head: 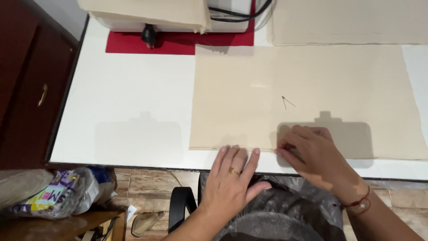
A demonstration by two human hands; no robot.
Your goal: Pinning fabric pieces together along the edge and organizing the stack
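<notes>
Both hands' fingers (pixel 285 149) press the beige cloth (pixel 307 98) along its near edge.

From where I stand, only one package shows: a crumpled plastic bag (pixel 67 189) at the lower left, below the white table's (pixel 125 107) near edge. It rests on a brown wooden surface (pixel 58 225), slumped on its side. The film is mostly clear to whitish, printed with patches of purple, yellow, green and pink, and a bit of blue shows behind it. A small white tag (pixel 132 210) hangs just to its right, above the tiled floor; too small to read. I see no signs or screens.
</notes>
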